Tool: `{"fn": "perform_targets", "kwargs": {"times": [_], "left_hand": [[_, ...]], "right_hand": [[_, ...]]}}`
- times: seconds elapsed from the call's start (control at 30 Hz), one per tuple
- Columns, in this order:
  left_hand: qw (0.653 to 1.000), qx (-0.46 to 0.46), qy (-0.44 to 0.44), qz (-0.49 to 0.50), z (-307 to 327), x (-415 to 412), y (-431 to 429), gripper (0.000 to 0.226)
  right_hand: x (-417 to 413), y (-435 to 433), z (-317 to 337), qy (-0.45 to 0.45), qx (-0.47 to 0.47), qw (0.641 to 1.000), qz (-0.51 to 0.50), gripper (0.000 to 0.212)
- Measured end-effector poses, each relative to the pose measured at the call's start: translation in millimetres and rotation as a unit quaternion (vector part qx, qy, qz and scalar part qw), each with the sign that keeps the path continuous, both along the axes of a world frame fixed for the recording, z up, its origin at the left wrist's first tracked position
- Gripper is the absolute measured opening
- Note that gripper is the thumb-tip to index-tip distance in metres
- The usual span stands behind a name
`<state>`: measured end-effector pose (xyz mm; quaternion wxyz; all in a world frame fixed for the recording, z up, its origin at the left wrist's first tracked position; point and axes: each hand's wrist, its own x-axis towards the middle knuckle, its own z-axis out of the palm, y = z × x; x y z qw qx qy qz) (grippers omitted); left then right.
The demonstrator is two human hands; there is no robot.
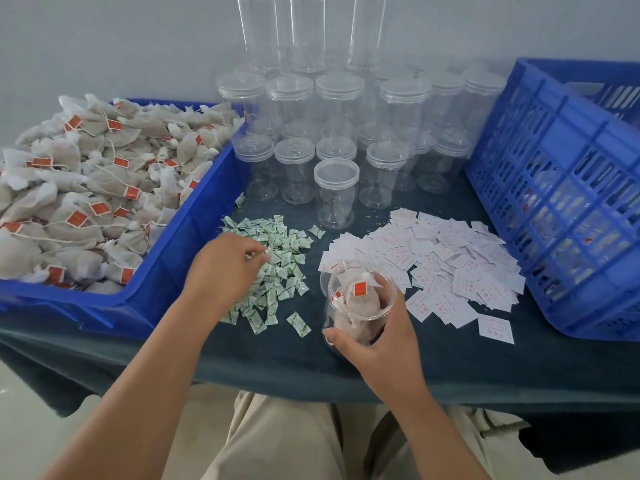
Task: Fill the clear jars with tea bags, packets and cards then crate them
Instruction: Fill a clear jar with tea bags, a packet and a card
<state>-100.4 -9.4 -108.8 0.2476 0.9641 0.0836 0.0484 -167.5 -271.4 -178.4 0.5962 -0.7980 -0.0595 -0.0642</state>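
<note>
So the right hand (377, 327) has its grip wrapped around an open clear plastic jar (358, 308), low and centre in the frame, thumb on the near side and fingers round the far side. There's no lid on it, and a few brownish tea bags with red tags (360, 296) are already sitting inside. The left hand (228, 261) is over at the pile of small green-and-white packets (284, 268) just left of the jar, fingers curled and pinching one at the top edge of the heap. To the right of the jar there's a big scatter of white cards with red print (450, 258), spread on the dark cloth-covered worktop (450, 362). The left side of the frame is a blue plastic bin (194, 216) heaped with white mesh tea bags (86, 188). Stacks of empty clear lidded jars (339, 98) fill the upper middle, and a blue slotted plastic crate (554, 188) sits at the right edge.
</note>
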Motion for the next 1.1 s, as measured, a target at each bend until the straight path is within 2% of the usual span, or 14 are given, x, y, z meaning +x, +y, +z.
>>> {"fn": "perform_targets", "kwargs": {"times": [0.1, 0.2, 0.27, 0.37, 0.43, 0.47, 0.53, 0.6, 0.63, 0.73, 0.83, 0.93, 1.03, 1.1], "left_hand": [[0.991, -0.111, -0.054, -0.061, 29.0, -15.4, -17.4, 0.016], [0.959, -0.194, -0.106, -0.175, 65.2, -34.3, -49.8, 0.008], [0.957, -0.151, -0.064, -0.238, 76.0, -39.6, -72.9, 0.005], [0.954, 0.065, -0.002, -0.293, 70.6, -31.8, -98.2, 0.008], [0.941, 0.136, 0.019, -0.311, 65.6, -25.3, -105.5, 0.015], [0.942, 0.117, 0.02, -0.315, 65.5, -23.1, -105.8, 0.017], [0.957, 0.001, -0.004, -0.291, 67.7, -18.2, -102.4, 0.014], [0.969, -0.115, -0.061, -0.208, 66.0, -7.1, -97.6, 0.007], [0.975, -0.123, -0.077, -0.169, 61.6, 0.6, -96.6, 0.007], [0.985, -0.012, -0.02, -0.17, 35.8, 21.4, -106.7, 0.007], [0.956, 0.097, 0.011, -0.275, -2.6, 37.8, -139.5, 0.029], [0.942, 0.16, 0.022, -0.296, -28.7, 50.8, -169.0, 0.042], [0.93, 0.211, -0.017, -0.301, -43.2, 55.9, -179.0, 0.04], [0.929, 0.207, -0.068, -0.298, -48.8, 54.7, -176.9, 0.034]], "right_hand": [[0.1, 0.2, 1.5, 0.004, -0.005, 1.0, 0.004, 0.103], [0.9, 0.3, 1.3, 0.006, -0.002, 1.0, 0.007, 0.103], [0.4, -0.4, 0.0, 0.002, -0.006, 1.0, 0.008, 0.104], [-1.7, -0.4, 0.4, -0.003, -0.016, 1.0, 0.014, 0.107], [-1.9, -0.9, 1.4, -0.01, -0.017, 1.0, 0.016, 0.107], [-1.9, -1.3, 2.8, -0.01, -0.015, 1.0, 0.017, 0.107], [-2.4, -3.8, 4.4, -0.011, 0.004, 1.0, 0.019, 0.101], [-6.9, -8.9, 7.0, -0.018, 0.029, 0.999, 0.0, 0.094], [-10.8, -12.9, 8.5, -0.022, 0.042, 0.999, -0.016, 0.093], [-24.5, -31.2, 8.0, -0.038, 0.072, 0.994, -0.076, 0.091], [-35.7, -52.3, 8.8, -0.037, 0.092, 0.986, -0.133, 0.095], [-40.4, -69.9, 8.6, -0.033, 0.098, 0.981, -0.166, 0.1], [-40.5, -81.1, 10.3, -0.021, 0.102, 0.979, -0.178, 0.1], [-40.5, -84.5, 11.8, -0.022, 0.099, 0.979, -0.176, 0.098]]}}
